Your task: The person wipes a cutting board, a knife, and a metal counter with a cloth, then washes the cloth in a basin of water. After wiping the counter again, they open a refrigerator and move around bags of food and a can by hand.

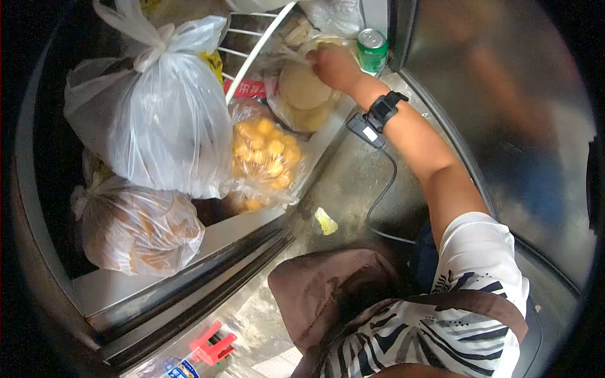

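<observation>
My right hand point(337, 68) reaches into an open fridge compartment, its fingers closed on the upper part of a clear plastic bag point(305, 94). Round, flat, pale discs show through this bag, which lies on the compartment floor. Beside the hand stands a green drink can point(372, 51). Nearer to me, a clear bag of yellow-orange balls point(268, 154) lies against the discs' bag. A black strap with a small cabled device circles my right wrist. My left hand is out of view.
A large knotted white plastic bag point(170, 120) and a bag of brownish pieces point(142, 227) fill the left side. A white wire rack point(261, 53) stands behind. The open door point(504, 113) borders my arm. A yellowish scrap point(326, 222) and a red plastic piece point(213, 343) lie below.
</observation>
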`<act>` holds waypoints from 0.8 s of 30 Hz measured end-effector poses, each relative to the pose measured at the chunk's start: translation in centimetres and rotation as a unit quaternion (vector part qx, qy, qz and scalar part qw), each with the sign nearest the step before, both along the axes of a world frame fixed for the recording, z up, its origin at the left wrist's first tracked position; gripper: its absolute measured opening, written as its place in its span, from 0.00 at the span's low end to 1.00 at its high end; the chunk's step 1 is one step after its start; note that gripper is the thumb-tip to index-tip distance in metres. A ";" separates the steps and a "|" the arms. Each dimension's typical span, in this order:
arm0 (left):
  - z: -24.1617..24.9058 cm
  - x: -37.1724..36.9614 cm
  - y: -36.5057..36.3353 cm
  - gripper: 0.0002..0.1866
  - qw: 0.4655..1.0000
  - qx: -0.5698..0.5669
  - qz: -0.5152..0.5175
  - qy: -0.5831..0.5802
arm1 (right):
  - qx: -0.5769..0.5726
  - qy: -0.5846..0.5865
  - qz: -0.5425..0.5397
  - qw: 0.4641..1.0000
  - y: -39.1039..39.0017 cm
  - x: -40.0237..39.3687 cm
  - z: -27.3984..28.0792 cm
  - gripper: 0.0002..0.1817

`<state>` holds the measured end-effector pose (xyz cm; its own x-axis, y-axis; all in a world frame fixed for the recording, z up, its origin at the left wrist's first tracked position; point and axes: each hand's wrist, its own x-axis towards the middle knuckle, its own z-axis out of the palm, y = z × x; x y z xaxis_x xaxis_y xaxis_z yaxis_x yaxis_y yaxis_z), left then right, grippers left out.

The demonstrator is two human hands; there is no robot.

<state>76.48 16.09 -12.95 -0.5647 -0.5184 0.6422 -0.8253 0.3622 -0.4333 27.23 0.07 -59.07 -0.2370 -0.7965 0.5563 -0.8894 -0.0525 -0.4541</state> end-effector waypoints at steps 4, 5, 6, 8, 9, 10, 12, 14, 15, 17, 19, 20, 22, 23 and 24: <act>-0.4 -1.2 -0.1 0.30 1.000 -0.001 -0.003 0.008 | -0.023 0.029 -0.141 0.989 0.7 1.6 1.2 0.20; -0.7 -1.4 0.0 0.30 1.000 0.000 -0.002 0.017 | -0.108 0.029 -0.129 0.985 1.0 2.3 2.1 0.22; -0.8 -1.4 0.1 0.30 1.000 -0.008 0.002 0.021 | -0.113 0.018 -0.059 0.992 1.2 3.1 3.1 0.24; 1.3 1.0 0.4 0.30 0.983 -0.105 0.062 -0.141 | -0.078 -0.062 0.080 0.992 2.2 6.2 4.8 0.26; 0.0 -0.8 0.6 0.31 0.963 -0.168 0.125 -0.167 | -0.049 -0.129 0.202 0.970 2.7 8.0 5.4 0.28; 0.2 0.2 0.3 0.31 0.982 -0.127 0.077 -0.117 | -0.047 -0.134 0.214 0.967 3.3 9.9 5.6 0.28; 0.7 1.1 -0.1 0.31 0.996 -0.067 0.026 -0.059 | -0.053 -0.118 0.308 0.943 4.1 13.4 6.0 0.31; 0.5 1.1 -0.7 0.32 0.996 -0.074 -0.004 -0.057 | -0.051 -0.069 0.284 0.955 4.8 16.6 5.5 0.31; 0.4 1.0 -0.6 0.33 0.996 -0.068 -0.012 -0.048 | -0.046 -0.022 0.255 0.966 5.1 17.8 5.2 0.31; 0.5 1.4 -0.3 0.33 0.995 -0.079 -0.003 -0.056 | -0.038 0.018 0.236 0.971 5.7 19.6 5.3 0.31; 0.8 1.9 -0.2 0.33 0.995 -0.083 0.002 -0.062 | -0.022 0.057 0.211 0.975 5.4 20.3 4.9 0.31; 1.1 2.4 -0.2 0.33 0.994 -0.086 0.000 -0.072 | -0.031 0.049 0.225 0.973 4.9 20.3 4.5 0.28; 0.2 1.4 -0.7 0.33 0.995 -0.076 -0.036 -0.054 | -0.039 0.051 0.225 0.972 4.1 20.2 3.8 0.25; 0.1 1.7 -0.5 0.33 0.998 -0.052 -0.026 -0.017 | -0.056 -0.017 0.232 0.971 3.6 20.0 3.6 0.22; 1.0 3.5 -0.7 0.34 0.986 -0.119 -0.061 -0.102 | -0.077 -0.083 0.237 0.965 3.1 19.7 3.5 0.18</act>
<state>80.03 15.34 -11.93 -0.7435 -0.2864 0.6043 -0.6688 0.3210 -0.6706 46.97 3.21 -55.55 0.0377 -0.7486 0.6619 -0.6641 -0.5137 -0.5432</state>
